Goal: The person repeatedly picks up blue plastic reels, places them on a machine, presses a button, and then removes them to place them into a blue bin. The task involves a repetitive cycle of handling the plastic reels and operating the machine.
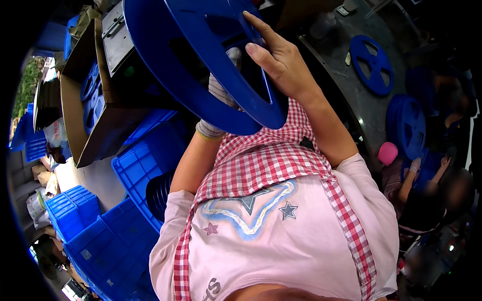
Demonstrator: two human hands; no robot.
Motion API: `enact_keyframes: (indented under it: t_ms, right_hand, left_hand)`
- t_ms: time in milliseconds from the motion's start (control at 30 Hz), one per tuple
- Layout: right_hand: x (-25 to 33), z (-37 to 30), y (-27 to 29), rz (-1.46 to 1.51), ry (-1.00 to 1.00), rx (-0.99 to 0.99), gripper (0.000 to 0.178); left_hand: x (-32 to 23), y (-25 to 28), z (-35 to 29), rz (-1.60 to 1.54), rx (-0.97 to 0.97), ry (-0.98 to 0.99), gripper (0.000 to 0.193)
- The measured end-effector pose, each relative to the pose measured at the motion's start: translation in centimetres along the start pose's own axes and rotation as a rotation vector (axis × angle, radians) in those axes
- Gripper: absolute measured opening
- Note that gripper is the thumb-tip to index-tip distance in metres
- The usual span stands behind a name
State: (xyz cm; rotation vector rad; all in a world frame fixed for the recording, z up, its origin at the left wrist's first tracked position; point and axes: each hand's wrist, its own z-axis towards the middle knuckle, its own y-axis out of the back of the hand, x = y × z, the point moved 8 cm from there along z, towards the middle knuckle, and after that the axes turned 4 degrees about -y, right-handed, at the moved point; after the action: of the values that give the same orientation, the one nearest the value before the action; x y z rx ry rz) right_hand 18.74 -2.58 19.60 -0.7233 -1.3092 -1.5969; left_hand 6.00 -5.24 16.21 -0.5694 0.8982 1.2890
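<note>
A large blue plastic reel (163,75) with two wide flanges and cut-out openings is held tilted in front of my chest. My left hand (221,93), in a grey knitted glove, reaches between the flanges; its fingers show partly through an opening, closed against the reel. My right hand (278,62) is bare and grips the right-hand flange, with thumb and forefinger stretched over its face and the other fingers mostly hidden.
To the left, a cardboard box (75,120) holds blue reels. Blue plastic crates (110,246) stand below it. On the dark table at right lie a single blue reel (371,65) and a reel stack (405,125), near a pink object (387,153). Other people work at far right.
</note>
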Motion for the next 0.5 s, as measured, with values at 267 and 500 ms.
enact_keyframes:
  t_ms: [267,500]
  right_hand:
    - [2.2,0.9,1.3,-0.376,0.096,0.09,0.077]
    - [5.3,6.4,0.3,-0.532,0.216,0.343,0.075]
  left_hand:
    - [-1.5,2.2,1.5,-0.425,-0.214,0.397,0.048]
    - [-2.5,8.1,3.8,-0.562,-0.149,0.205,0.059]
